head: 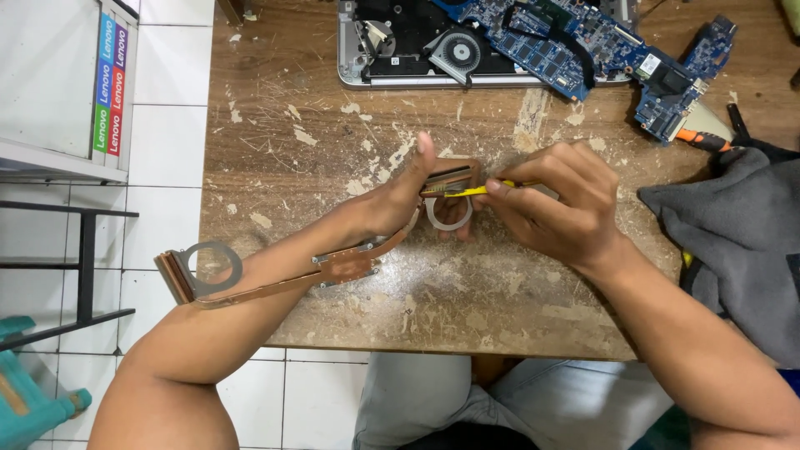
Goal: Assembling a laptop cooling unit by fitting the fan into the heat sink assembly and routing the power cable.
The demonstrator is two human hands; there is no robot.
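- a copper heat pipe (333, 268) with finned ends lies slantwise over the worn wooden table (467, 300), its long axis running from a fin block and ring (198, 268) hanging past the table's left edge up to a second fin block (452, 177) at mid-table.
- the left hand (398, 196) clasps that upper fin block, thumb raised along its near side, fingers curled under the ring below it.
- the right hand (554, 198) comes in from the right, fingers pinched shut on a thin yellow tool (467, 191) whose tip lies against the fins, pointing left toward the left hand.
- both hands meet at the upper end; the far end is free of either hand.
- beyond, an opened laptop (433, 46) and a blue board (667, 71); a grey cloth (733, 225) lies at right.
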